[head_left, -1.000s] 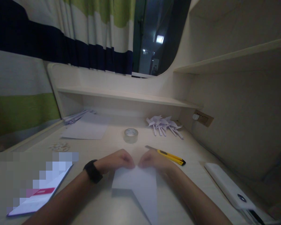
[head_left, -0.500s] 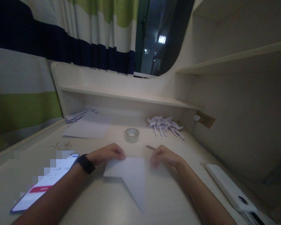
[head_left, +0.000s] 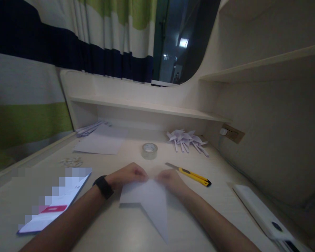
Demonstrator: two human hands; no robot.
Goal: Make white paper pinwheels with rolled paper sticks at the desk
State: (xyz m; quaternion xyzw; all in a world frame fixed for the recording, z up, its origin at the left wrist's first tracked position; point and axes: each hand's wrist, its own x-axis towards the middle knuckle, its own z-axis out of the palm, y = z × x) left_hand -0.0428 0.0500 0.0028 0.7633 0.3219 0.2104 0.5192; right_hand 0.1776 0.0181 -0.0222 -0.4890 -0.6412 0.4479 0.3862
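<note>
Flat on the table (head_left: 115,227) lies a folded white paper (head_left: 149,201) — left hand (head_left: 126,175) and right hand (head_left: 170,180) pinch its far edge, fingers (head_left: 143,175) curled onto it.

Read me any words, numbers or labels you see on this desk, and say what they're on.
None can be read.
Phone: screen pixelated, red bar's text too blurred.
Yellow knife, tape roll, white power bank, folded paper: no text visible.
</note>
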